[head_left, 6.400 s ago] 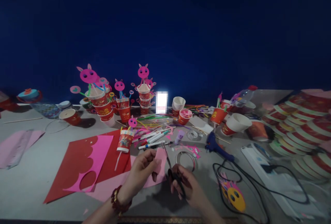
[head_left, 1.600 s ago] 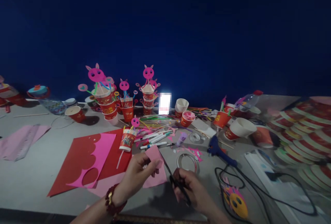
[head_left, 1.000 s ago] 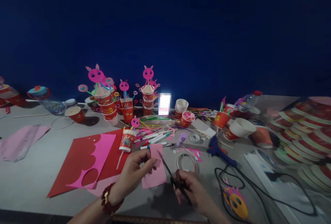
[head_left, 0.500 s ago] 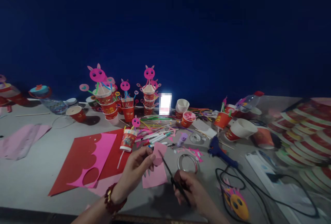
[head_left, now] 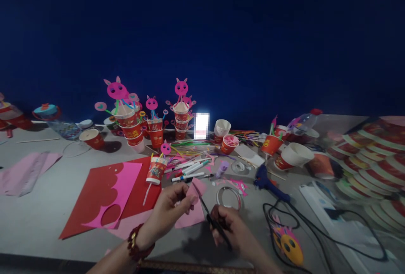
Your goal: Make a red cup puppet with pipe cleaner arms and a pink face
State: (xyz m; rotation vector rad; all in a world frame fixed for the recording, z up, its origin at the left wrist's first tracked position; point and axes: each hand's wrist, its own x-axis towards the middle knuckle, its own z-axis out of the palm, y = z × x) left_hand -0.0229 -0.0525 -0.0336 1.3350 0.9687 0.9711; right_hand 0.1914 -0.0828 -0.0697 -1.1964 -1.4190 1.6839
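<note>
My left hand [head_left: 177, 204] pinches a small piece of pink paper [head_left: 198, 186] between thumb and fingers, above the table. In my right hand [head_left: 229, 225] are black-handled scissors [head_left: 218, 225], their blades pointing up and left, lying against that piece. Whether the blades are parted is hard to see. Beneath the hands lies a larger pink sheet [head_left: 193, 219]. To the left are red sheets [head_left: 82, 198] with a bright pink sheet [head_left: 126, 189] on top, its edge cut in curves and a round hole in it. A decorated paper cup [head_left: 156, 170] with a pink paper face stands just beyond my left hand.
Markers [head_left: 193, 172] and straws lie scattered beyond the hands, near a tape roll [head_left: 228, 198]. On the right are a blue glue gun [head_left: 268, 185], its black cord, a power strip [head_left: 319, 206] and stacked cups [head_left: 370, 160]. Cup figures [head_left: 131, 128] line the back.
The pink piece in my left hand has turned, and the left fingers have shifted slightly. The scissors stay against it in my right hand. The whole view has moved a little.
</note>
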